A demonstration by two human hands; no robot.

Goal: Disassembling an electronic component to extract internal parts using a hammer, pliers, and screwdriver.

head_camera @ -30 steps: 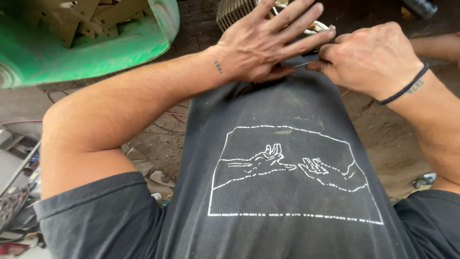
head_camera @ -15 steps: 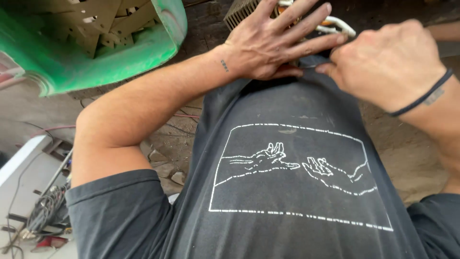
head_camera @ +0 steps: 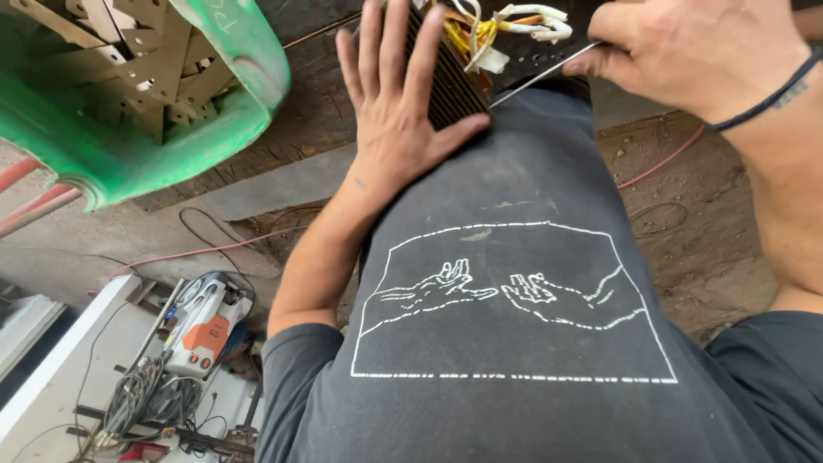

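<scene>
Rod (head_camera: 542, 77), thin, slanting up-right, pinched in right hand (head_camera: 694, 51) fingers; left hand (head_camera: 399, 103) flat on ribbed motor core (head_camera: 446, 81)

One cam only, worn on the head, so no second view and no shared area. It looks steeply down and fwd along the wearer's own chest: the dark grey T-shirt (head_camera: 514, 343) fills the lower centre, very close to the lens. Both hands sit at the top edge, left hand (head_camera: 399, 111) at top centre, right hand (head_camera: 694, 51) at top right, close range. Beyond them the ground (head_camera: 686, 223) lies further off, w/ a green plastic tub (head_camera: 231, 94) at top left and a power tool (head_camera: 201, 321) at lower left. Frame is slightly tilted.
</scene>
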